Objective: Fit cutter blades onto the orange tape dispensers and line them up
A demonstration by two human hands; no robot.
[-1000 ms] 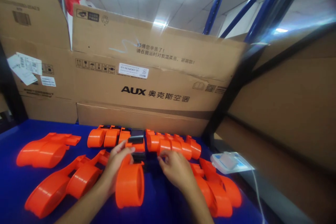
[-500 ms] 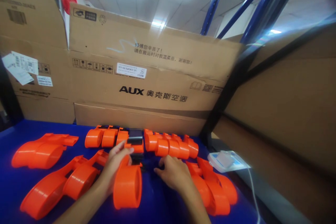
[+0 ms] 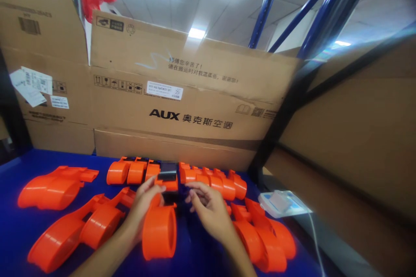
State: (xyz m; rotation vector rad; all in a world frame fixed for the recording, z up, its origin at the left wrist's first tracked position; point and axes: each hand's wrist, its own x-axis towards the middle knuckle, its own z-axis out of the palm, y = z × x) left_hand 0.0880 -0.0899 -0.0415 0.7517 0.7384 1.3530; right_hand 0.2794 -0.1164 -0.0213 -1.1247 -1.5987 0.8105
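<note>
My left hand (image 3: 141,208) is wrapped round an orange plastic tape dispenser (image 3: 160,230) that stands on the blue table (image 3: 19,225), with its thumb and forefinger pinched near the dispenser's black front end (image 3: 169,197). My right hand (image 3: 208,208) hovers just right of that end, fingers curled and apart, nothing visible in them. Behind both hands lies a row of orange dispenser parts (image 3: 208,181) with a black piece (image 3: 168,170) on top.
More orange dispenser shells lie at the left (image 3: 52,190), front left (image 3: 81,227) and right (image 3: 263,233). A white and blue packet (image 3: 282,202) with a cable sits at the table's right edge. Big AUX cardboard boxes (image 3: 182,108) wall off the back and right.
My right hand has moved left, from the row of orange parts toward the black end of the held dispenser. My left hand has kept its grip.
</note>
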